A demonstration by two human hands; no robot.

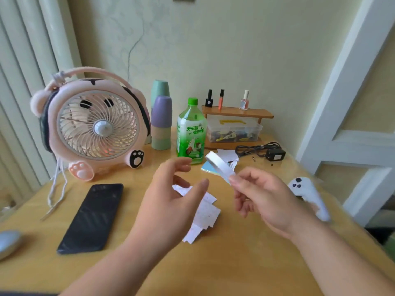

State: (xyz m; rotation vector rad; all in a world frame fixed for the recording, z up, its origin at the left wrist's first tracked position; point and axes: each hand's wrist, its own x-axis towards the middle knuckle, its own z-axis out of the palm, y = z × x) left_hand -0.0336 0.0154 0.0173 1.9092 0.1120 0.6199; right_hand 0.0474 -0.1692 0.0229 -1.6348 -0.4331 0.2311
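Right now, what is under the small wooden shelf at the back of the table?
A clear lidded box sits under the wooden shelf, holding small dark and yellow items. The green bottle covers its left end.

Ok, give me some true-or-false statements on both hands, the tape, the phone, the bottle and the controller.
1. The right hand pinches the white tape roll. True.
2. The left hand holds a paper slip. False: it is open and holds nothing, above the paper slips.
3. The black phone lies flat, left of the paper slips. True.
4. The green bottle has its cap off. False: its green cap is on.
5. The white controller lies against the pink fan. False: it lies at the table's right edge, far from the fan.
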